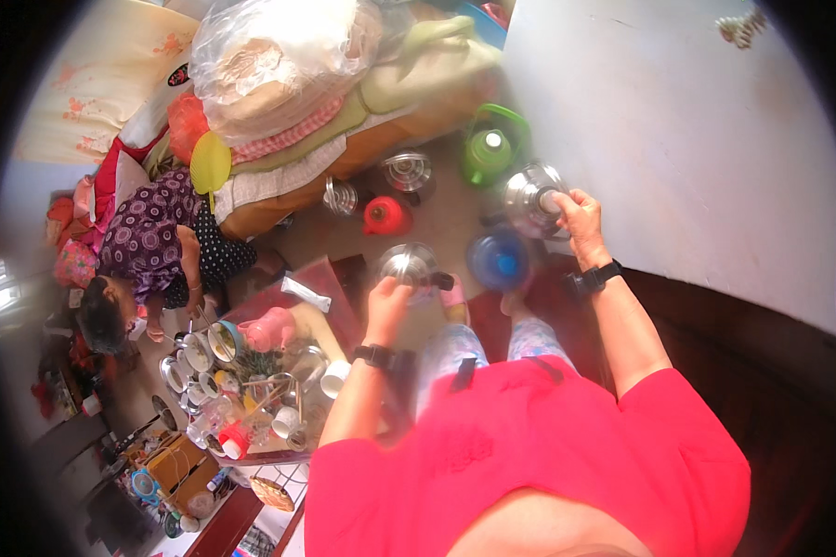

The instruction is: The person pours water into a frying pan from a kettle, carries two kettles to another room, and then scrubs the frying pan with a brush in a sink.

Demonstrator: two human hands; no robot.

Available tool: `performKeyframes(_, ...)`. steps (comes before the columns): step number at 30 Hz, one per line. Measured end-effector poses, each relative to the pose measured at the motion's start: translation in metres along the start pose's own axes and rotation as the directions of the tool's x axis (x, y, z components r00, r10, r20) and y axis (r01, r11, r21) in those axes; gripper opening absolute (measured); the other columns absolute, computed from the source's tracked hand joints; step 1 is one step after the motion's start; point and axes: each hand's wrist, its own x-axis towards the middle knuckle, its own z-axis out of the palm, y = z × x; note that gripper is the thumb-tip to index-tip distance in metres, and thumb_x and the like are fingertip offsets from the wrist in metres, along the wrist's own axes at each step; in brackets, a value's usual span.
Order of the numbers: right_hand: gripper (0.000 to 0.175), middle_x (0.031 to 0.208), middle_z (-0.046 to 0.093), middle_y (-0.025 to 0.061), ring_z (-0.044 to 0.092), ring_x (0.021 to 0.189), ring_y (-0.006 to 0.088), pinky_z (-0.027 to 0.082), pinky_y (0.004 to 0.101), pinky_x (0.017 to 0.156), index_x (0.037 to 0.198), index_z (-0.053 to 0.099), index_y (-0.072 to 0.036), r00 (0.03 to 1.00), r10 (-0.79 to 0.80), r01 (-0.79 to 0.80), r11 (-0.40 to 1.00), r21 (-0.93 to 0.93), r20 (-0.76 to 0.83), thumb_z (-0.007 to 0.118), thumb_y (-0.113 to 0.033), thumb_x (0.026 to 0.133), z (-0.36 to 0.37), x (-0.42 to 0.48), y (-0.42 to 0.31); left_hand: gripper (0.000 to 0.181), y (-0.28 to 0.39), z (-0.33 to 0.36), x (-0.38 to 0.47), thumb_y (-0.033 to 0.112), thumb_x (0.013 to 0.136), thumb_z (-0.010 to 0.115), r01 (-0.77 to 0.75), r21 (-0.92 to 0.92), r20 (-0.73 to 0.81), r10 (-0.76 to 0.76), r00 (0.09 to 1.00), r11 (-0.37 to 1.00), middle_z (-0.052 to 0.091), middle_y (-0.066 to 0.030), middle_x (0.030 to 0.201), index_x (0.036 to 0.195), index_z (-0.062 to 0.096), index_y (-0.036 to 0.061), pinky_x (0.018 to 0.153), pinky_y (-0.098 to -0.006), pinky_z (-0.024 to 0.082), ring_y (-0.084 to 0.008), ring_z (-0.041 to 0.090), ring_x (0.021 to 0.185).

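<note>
My left hand [384,310] is closed at the near side of a shiny metal flask or kettle [412,259], whose black handle juts out to the right. My right hand [584,221] grips the pale knob or stopper on top of a second, larger metal flask [527,198]. My fingers partly cover both grips. Between and just below the two vessels stands a large translucent blue water bottle [499,256] with a blue cap. A green plastic jug [488,154] with a raised handle and white cap is just beyond my right hand.
A red flask [384,215] and metal vessels [407,171] [341,197] stand on the floor by a bed [292,188]. To the left, a table holds bowls, mugs [287,420] and a pink teapot [268,330]. A person [146,244] bends beside it. A white panel [669,153] rises on the right.
</note>
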Motion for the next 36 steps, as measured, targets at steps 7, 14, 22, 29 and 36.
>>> performKeyframes(7, 0.013, 0.074, 0.059, 0.0032, 0.055, 0.060, 0.0107, 0.044, 0.0216, 0.055, 0.090, 0.058, -0.003, 0.937, 0.244, -0.264, 0.963, 0.048, 0.252, 0.063, -0.012, 0.082, 0.010, 0.083, 0.085, 0.005, -0.017, 0.025, 0.075, 0.011, 0.080, 0.056, 0.106, 0.082, 0.106, -0.115, 0.988, 0.991, 0.052, 0.0026, 0.066, 0.078, 0.055, 0.0070, 0.056, -0.0214, 0.037, -0.0063, 0.046, 0.058)
performKeyframes(14, 0.019, 0.082, 0.064, 0.0065, 0.059, 0.076, 0.0151, 0.047, 0.0290, 0.070, 0.098, 0.062, 0.001, 0.898, 0.379, -0.384, 0.923, -0.022, 0.223, 0.063, -0.006, 0.080, 0.005, 0.137, 0.152, 0.009, -0.045, 0.048, 0.145, 0.008, 0.076, 0.055, 0.232, 0.141, 0.141, -0.251, 0.958, 0.963, 0.055, -0.0003, 0.069, 0.084, 0.059, 0.0037, 0.060, -0.0234, 0.039, -0.0095, 0.049, 0.064)
performKeyframes(22, 0.026, 0.087, 0.064, 0.0065, 0.059, 0.077, 0.0168, 0.047, 0.0304, 0.070, 0.103, 0.062, 0.000, 0.882, 0.450, -0.433, 0.891, -0.138, 0.140, 0.062, -0.002, 0.077, -0.002, 0.154, 0.197, 0.018, -0.072, 0.083, 0.223, 0.008, 0.074, 0.054, 0.211, 0.334, 0.225, -0.295, 0.929, 0.919, 0.058, -0.0030, 0.073, 0.089, 0.061, 0.0014, 0.062, -0.0268, 0.043, -0.0121, 0.054, 0.068)
performKeyframes(29, 0.025, 0.092, 0.066, 0.0156, 0.063, 0.088, 0.0257, 0.048, 0.0365, 0.078, 0.103, 0.060, 0.000, 0.942, 0.266, -0.106, 0.814, -0.571, 0.205, 0.062, -0.007, 0.079, -0.022, 0.174, 0.231, 0.019, -0.089, 0.122, 0.275, 0.011, 0.074, 0.055, 0.030, 0.505, 0.282, -0.198, 0.939, 0.863, 0.064, -0.0113, 0.079, 0.087, 0.062, -0.0012, 0.070, -0.0330, 0.047, -0.0192, 0.060, 0.076)
performKeyframes(36, 0.018, 0.086, 0.065, 0.0163, 0.063, 0.083, 0.0291, 0.047, 0.0387, 0.073, 0.092, 0.058, 0.002, 0.965, 0.110, 0.088, 0.717, -0.691, 0.237, 0.059, -0.006, 0.076, 0.002, 0.169, 0.209, 0.023, -0.085, 0.140, 0.315, 0.017, 0.075, 0.055, -0.070, 0.684, 0.275, -0.167, 0.947, 0.726, 0.064, -0.0194, 0.091, 0.093, 0.062, 0.0035, 0.082, -0.0411, 0.047, -0.0344, 0.062, 0.090)
